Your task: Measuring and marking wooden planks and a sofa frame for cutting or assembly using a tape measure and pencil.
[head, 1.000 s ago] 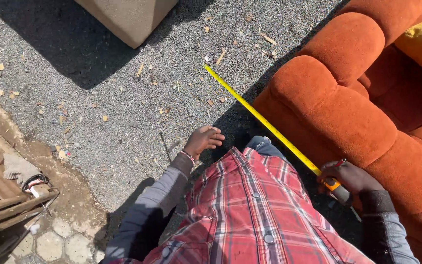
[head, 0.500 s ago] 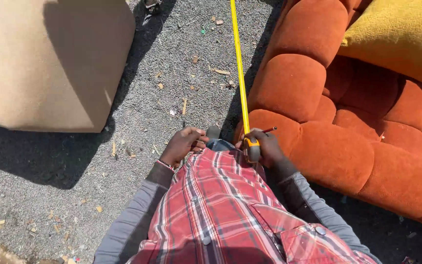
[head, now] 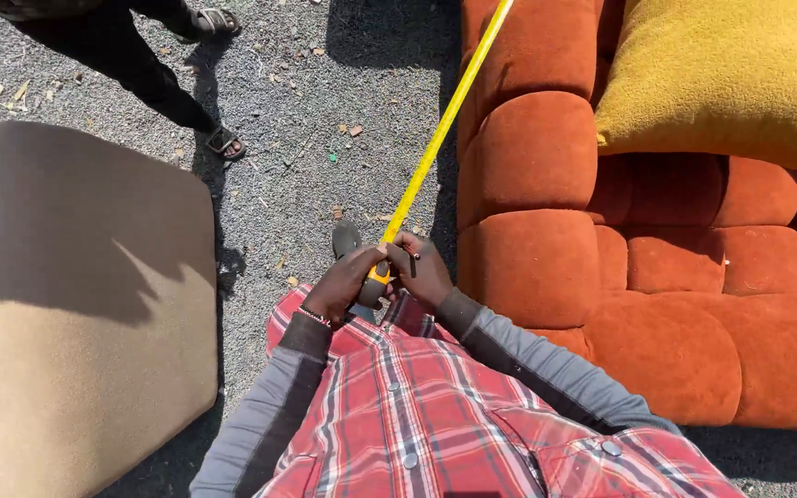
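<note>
Both hands meet just below the centre of the frame, over the chest of the red plaid shirt (head: 435, 415). The left hand (head: 343, 286) and the right hand (head: 424, 272) are both clasped around the case of the yellow steel tape measure (head: 378, 275); the case itself is mostly hidden between the fingers.

The yellow blade (head: 445, 120) runs taut from the hands toward the top centre of the frame and passes out of view there, lying just beside the arm of the tufted orange velvet sofa (head: 528, 148). Its far end cannot be seen.

A mustard yellow textured cushion (head: 721, 74) rests on the sofa seat at upper right. A tan padded panel (head: 76, 304) lies on the grey gravel ground (head: 306, 120) at left. Another person's sandalled foot (head: 223, 141) stands at upper left.

Judgement: the measurement along the sofa's side is in hand. The next move likely calls for holding the blade straight and steady and reading it at the case.
</note>
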